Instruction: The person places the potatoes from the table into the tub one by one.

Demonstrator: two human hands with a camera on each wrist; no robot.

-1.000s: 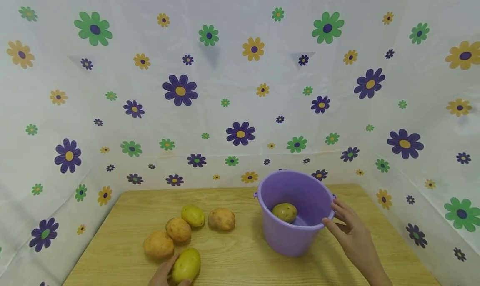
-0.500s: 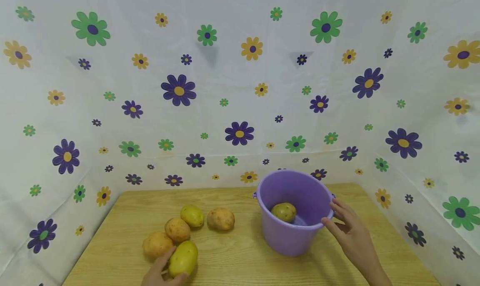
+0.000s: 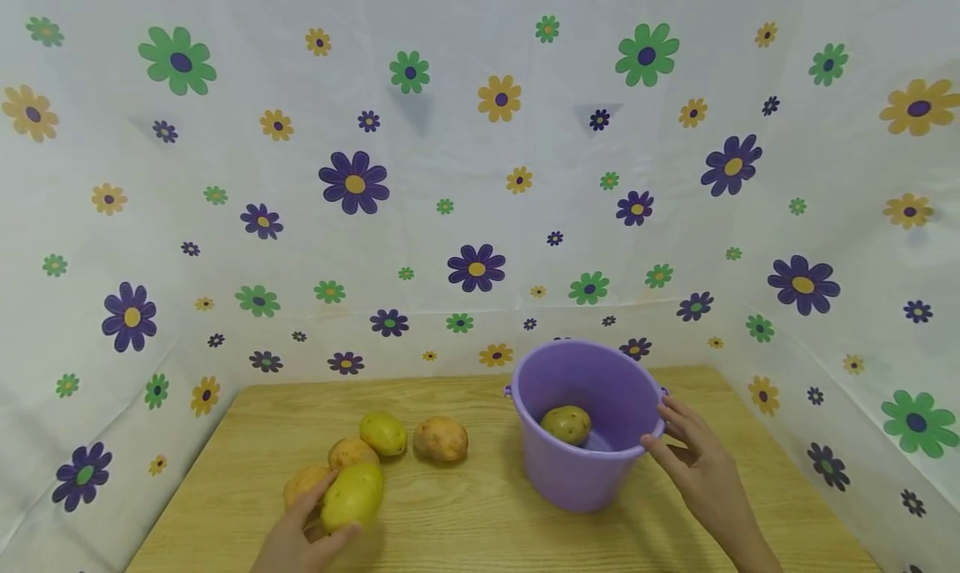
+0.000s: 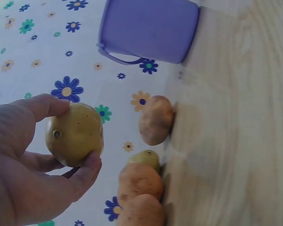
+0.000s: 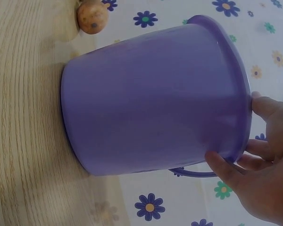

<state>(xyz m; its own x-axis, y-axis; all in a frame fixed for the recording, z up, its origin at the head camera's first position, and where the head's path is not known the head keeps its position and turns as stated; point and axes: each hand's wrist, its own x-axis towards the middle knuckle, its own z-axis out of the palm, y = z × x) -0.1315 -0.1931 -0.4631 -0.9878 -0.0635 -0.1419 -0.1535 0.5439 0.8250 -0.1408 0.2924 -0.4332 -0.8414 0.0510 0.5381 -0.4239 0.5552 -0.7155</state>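
In the head view, a green-yellow potato (image 3: 352, 496) is held by my left hand (image 3: 296, 530), thumb on one side and fingers on the other. The left wrist view shows the same potato (image 4: 75, 134) in the fingers, off the table. A purple bucket (image 3: 577, 481) stands upright at centre right with one green potato (image 3: 566, 425) inside. My right hand (image 3: 705, 481) touches the bucket's right rim, fingers spread and slightly bent. In the right wrist view its fingertips lie against the rim and outer wall of the bucket (image 5: 155, 99).
On the wooden table (image 3: 465, 540) lie a green potato (image 3: 383, 434), a brown potato (image 3: 441, 439), and two more brown potatoes, one a brown potato (image 3: 302, 485) partly behind my left hand. A flowered white cloth (image 3: 420, 239) encloses the back and sides.
My left hand has lifted the green-yellow potato and moved up and left, so it now covers part of the brown potatoes. My right hand and the bucket stay in place.
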